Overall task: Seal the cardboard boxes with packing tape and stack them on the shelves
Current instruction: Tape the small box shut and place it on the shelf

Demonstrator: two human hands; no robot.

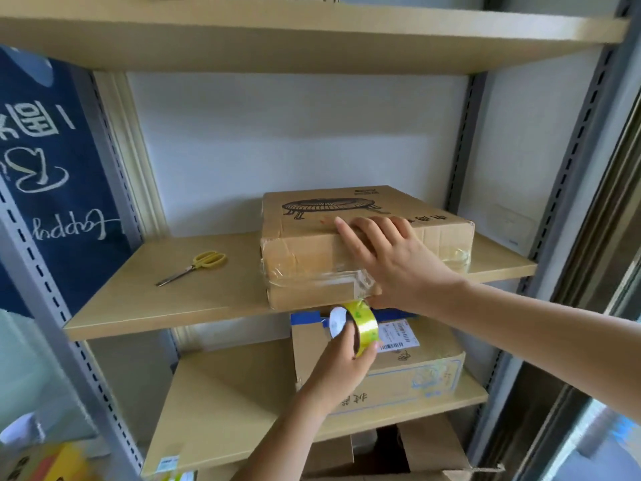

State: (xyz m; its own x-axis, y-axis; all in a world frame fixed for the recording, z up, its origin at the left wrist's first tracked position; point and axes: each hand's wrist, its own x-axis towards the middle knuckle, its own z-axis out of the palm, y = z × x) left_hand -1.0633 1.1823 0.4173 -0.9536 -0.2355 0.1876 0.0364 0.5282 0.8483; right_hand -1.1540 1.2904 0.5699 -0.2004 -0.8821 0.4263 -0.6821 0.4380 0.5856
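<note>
At a shelf's (208, 307) front edge, the right hand (392, 258) presses flat on a stiff cardboard box (312, 269); the left hand (343, 359) grips the tape roll (360, 324).

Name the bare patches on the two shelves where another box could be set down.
Middle shelf: bare between the scissors and taped box, and behind the scissors. Lower shelf: bare left of the labelled box. Crowded at the taped box's front, around both hands and tape roll.

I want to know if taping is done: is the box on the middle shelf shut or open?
Shut. The box has flat flaps, with clear tape across its front; the tape roll is still attached.
</note>
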